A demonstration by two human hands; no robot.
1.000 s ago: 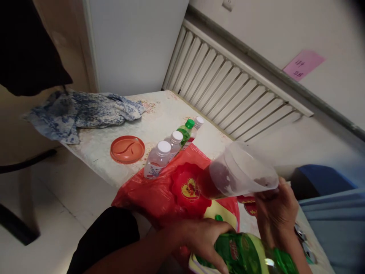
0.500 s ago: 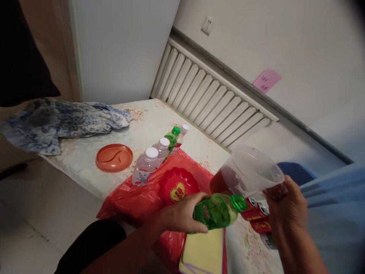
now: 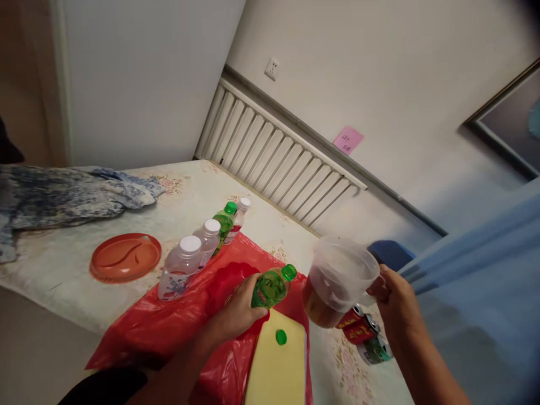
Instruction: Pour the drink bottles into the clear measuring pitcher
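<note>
Left hand point(image 3: 241, 308) wraps a green bottle point(image 3: 270, 287), fingers closed round its body, cap end tipped up toward the tub. Right hand point(image 3: 394, 298) grips the rim of a clear tub point(image 3: 337, 278), fingers curled, tub tilted with its mouth up; brownish contents sit low inside. Both are held just above the red bag point(image 3: 202, 326). Bottle is just left of the tub, not touching. Judgement: steady the tub level and keep the bottle upright over the bag to avoid spills. Beyond the bag: a row of bottles point(image 3: 198, 253) at its far-left edge, an orange plate point(image 3: 125, 257) further left. Cans point(image 3: 365, 332) lie right of the bag, a yellow board point(image 3: 276, 365) with a loose green cap point(image 3: 280, 337) on its near side.
</note>
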